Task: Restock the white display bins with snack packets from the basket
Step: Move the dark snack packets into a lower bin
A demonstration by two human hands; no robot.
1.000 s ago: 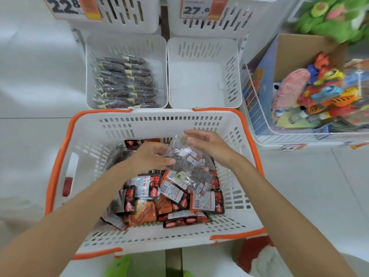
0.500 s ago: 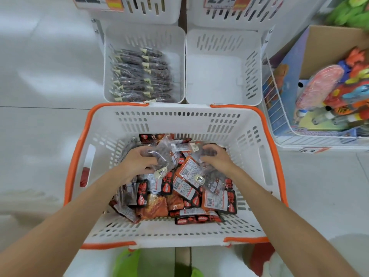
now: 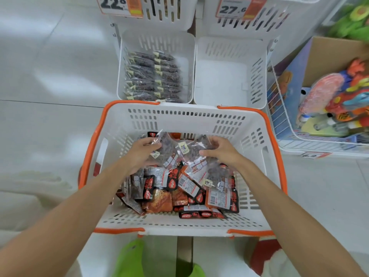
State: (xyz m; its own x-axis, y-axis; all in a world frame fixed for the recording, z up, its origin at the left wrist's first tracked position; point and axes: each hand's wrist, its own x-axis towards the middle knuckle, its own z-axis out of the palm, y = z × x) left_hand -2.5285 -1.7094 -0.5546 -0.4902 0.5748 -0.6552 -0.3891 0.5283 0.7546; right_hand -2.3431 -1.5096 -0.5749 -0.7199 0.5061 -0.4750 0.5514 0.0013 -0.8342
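A white basket with an orange rim [image 3: 185, 118] sits on the floor below me, holding several snack packets: clear bags of dark pieces and red and black packets [image 3: 191, 188]. My left hand [image 3: 139, 153] grips a clear bag of dark snacks [image 3: 167, 145] over the pile. My right hand [image 3: 218, 149] grips another clear bag [image 3: 199, 148] beside it. Behind the basket stand two white display bins: the left bin [image 3: 123, 56] holds a row of dark snack bags [image 3: 153, 76], and the right bin [image 3: 229, 76] has nothing in it.
Upper white bins carry price tags 22.8 [image 3: 119, 5] and 27.6 [image 3: 237, 8]. A wire basket with toys [image 3: 327, 100] stands to the right. Green slippers [image 3: 129, 256] show at the bottom edge. Pale floor tiles lie to the left.
Both hands went down into the pile and have lifted up a little, each with a clear bag of dark snacks. The camera view shifted slightly.
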